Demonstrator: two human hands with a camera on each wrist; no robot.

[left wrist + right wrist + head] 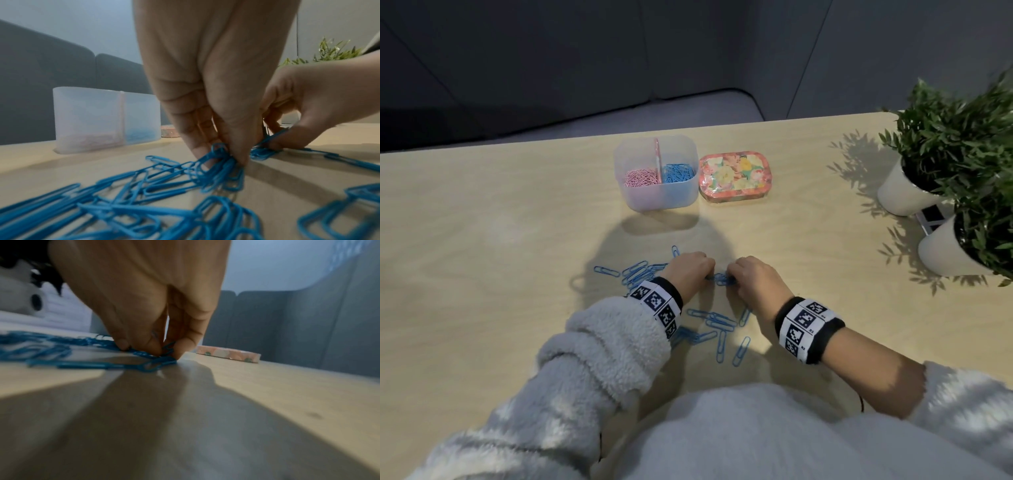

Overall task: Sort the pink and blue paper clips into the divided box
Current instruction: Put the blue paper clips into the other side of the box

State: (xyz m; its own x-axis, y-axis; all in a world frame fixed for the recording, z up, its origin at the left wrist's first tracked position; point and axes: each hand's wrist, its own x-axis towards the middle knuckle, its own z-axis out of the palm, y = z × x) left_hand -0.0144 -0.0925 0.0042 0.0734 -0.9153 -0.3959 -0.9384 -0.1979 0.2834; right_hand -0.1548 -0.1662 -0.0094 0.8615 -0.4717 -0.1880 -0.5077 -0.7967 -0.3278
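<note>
Only blue paper clips (643,270) remain loose on the worktop (482,257), in front of the divided box (657,171). The left hand (690,270) and right hand (755,277) each have fingers (236,146) pinched on a small bunch. Best to squeeze each bunch firmly, shake off snagged clips, then drop them in the right, blue compartment.

text: none legible | wristbands (806,329): square black-and-white marker codes only

The person wore a fluffy pale-grey fleece top (599,346). Each wrist carried a black band (808,330) faced with white, black-patterned square markers (654,301).
</note>
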